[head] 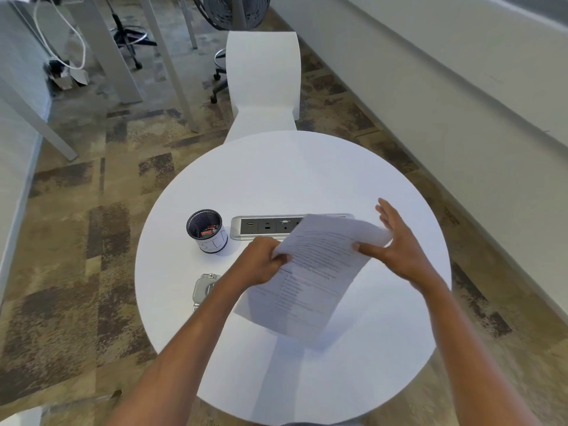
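A printed sheet of paper (310,272) is held above the round white table (292,179), tilted, its far edge curling over. My left hand (261,259) pinches the sheet's left edge with curled fingers. My right hand (396,244) holds the right edge, with the thumb on the printed side and straight fingers behind the curled part.
A black mesh cup (206,230) holding small items stands at the left of the table. A silver power outlet strip (264,226) lies in the table's middle, partly behind the paper. A grey metal object (204,289) sits under my left forearm. A white chair (264,78) stands beyond.
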### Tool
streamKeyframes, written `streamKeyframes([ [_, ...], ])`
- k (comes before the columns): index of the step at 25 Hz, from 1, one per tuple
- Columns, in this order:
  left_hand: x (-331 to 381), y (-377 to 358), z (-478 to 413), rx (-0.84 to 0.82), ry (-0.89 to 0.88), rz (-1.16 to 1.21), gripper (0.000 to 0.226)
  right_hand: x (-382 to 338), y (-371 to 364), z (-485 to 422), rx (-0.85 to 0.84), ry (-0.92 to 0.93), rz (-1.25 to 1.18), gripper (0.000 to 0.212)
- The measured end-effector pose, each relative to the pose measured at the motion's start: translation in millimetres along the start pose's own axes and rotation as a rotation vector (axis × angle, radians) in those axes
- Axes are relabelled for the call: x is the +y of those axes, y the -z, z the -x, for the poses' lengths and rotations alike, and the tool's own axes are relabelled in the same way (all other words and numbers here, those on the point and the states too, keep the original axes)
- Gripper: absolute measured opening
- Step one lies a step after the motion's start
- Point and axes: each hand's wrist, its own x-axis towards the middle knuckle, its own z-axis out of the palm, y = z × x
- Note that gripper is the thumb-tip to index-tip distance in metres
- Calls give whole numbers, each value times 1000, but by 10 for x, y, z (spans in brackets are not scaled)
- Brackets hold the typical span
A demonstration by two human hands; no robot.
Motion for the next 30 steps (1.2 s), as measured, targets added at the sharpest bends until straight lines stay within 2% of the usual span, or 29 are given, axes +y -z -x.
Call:
streamKeyframes([
  [2, 57, 100, -33, -24, -42, -127, 23, -117, 115, -35, -19, 47, 144, 107],
  [4, 113, 150, -48, -63, -60, -209, 20, -212, 197, -69, -186, 83, 216, 93],
  [6, 160, 147, -54, -119, -68, -272, 20, -278, 152, -69, -500, 53, 219, 59],
  [7, 182, 132, -54, -143, -74, -296, 20, -271, 88, -66, -580, 36, 248, 39],
  [8, 206, 117, -49, -161, -85, -307, 21, -265, 13, -63, -587, 23, 279, 26],
  [11, 182, 189, 5, -184, -111, -184, 25, -201, -85, -46, -493, -28, 260, 21],
  [15, -284, 462, 255, -245, 27, 259, 15, -18, 64, 18, -405, -106, -7, 20],
  [17, -543, 485, 433, -290, 112, 590, 30, 75, 116, 54, -364, -125, -134, 21],
  [19, -671, 331, 517, -258, 126, 768, 40, 170, 92, 75, -333, -128, -226, 25],
  [22, -668, -51, 478, -49, 196, 802, 40, 337, -102, 77, -296, -140, -218, 26],
  [25, -712, -285, 423, 173, 275, 653, 33, 497, -276, 67, -267, -151, -49, 31],
  [30, -793, -321, 398, 304, 244, 581, 25, 594, -262, 82, -162, -123, -103, 31],
])
